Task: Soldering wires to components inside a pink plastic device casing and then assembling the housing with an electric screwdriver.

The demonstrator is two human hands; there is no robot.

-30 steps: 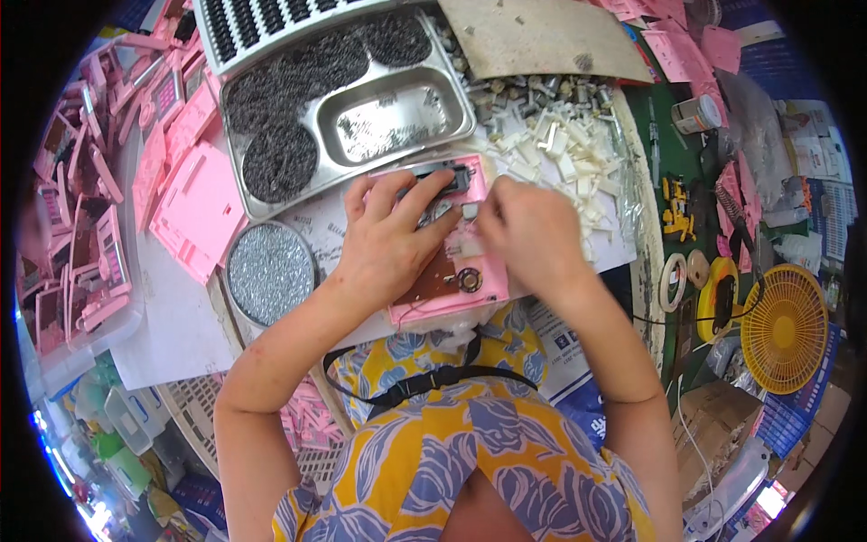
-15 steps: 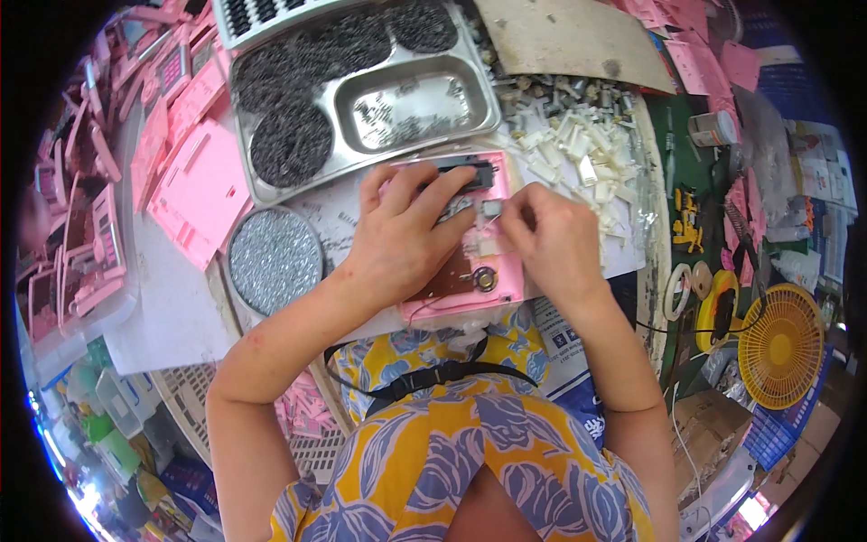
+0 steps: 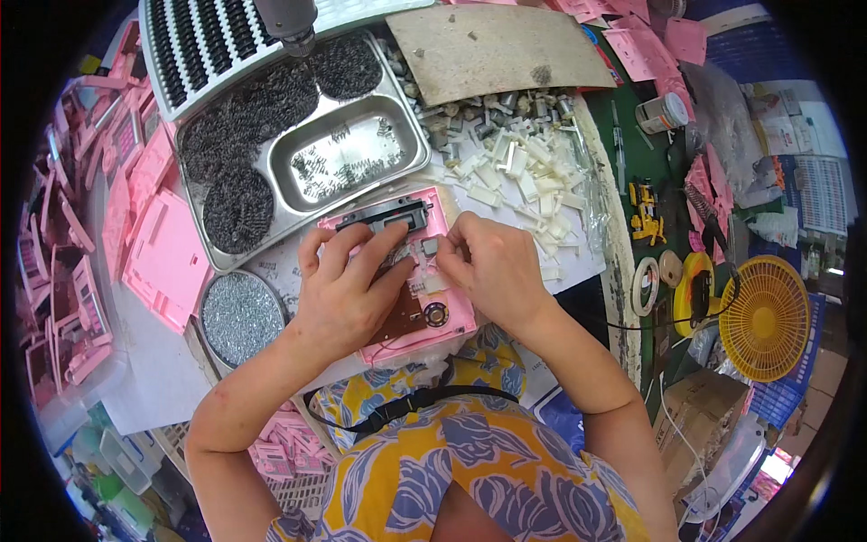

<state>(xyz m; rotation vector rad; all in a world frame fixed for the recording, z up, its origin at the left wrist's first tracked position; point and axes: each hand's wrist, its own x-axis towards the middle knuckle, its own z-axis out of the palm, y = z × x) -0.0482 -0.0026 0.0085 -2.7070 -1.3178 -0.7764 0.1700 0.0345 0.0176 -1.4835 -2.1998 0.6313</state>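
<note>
A pink plastic casing (image 3: 460,312) lies in front of me, with a black plastic part (image 3: 411,213) along its far end. Inside it are a brown board (image 3: 397,320), a small round metal-rimmed part (image 3: 436,313) and a thin wire. My left hand (image 3: 348,280) bends over the casing's left side, fingers pressing on the inner parts, its thumb mostly hidden. At the casing's right edge my right hand (image 3: 497,271) has thumb and forefinger pinched beside a small grey piece (image 3: 430,246). Whatever is between those fingertips is hidden.
Beyond the casing stands a metal tray (image 3: 406,154) of dark springs, with a screwdriver-like tool (image 3: 287,20) above. White plastic pieces (image 3: 515,167) lie to its right. Left are a dish of tiny metal parts (image 3: 239,316) and pink panels (image 3: 167,257); far right, a yellow basket (image 3: 765,316).
The scene has shifted left and slightly down in the picture, bringing the tool at the top into view. Both hands stay at the casing in nearly the same pose.
</note>
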